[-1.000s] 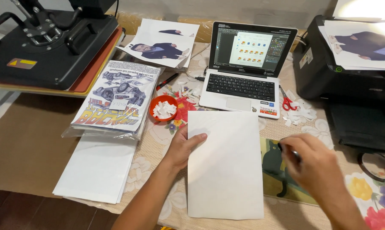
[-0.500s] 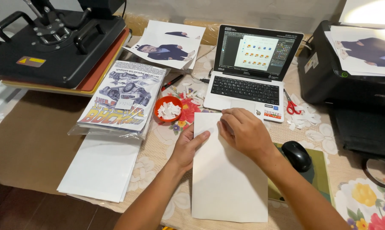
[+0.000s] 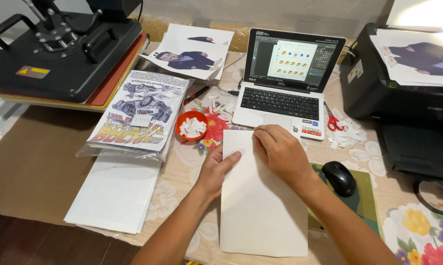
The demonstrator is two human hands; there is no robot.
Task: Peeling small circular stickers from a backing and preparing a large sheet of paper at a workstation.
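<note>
Floral cloth covers the bench (image 3: 417,230), and everything here can be placed from the laptop (image 3: 285,93) at its middle. Nearest to me, just in front of the laptop, lies the white sheet (image 3: 260,206), flat on the cloth. Its long axis runs from the near edge of the bench towards the laptop, with the far short edge just short of the laptop's front lip and the whole sheet tipped only slightly off square.

Both hands rest on that far end. The left hand (image 3: 215,171) lies open, fingers flat, pinning the sheet's left edge. The right hand (image 3: 283,154) presses down near the top edge with fingers curled; it clasps nothing that I can see.

As I judge it, the sheet is laid out and held down, but no mark, fold or cut shows on it, so the work on it looks barely begun.

Right of the sheet, a mouse (image 3: 339,177) sits untouched on its pad. Left of the laptop stand a small orange bowl (image 3: 191,125) of white scraps and a bagged stack of prints (image 3: 140,115). Scissors (image 3: 333,120) lie at the laptop's right corner, with a printer (image 3: 398,93) further right. Farthest left is a heat press (image 3: 64,54).
</note>
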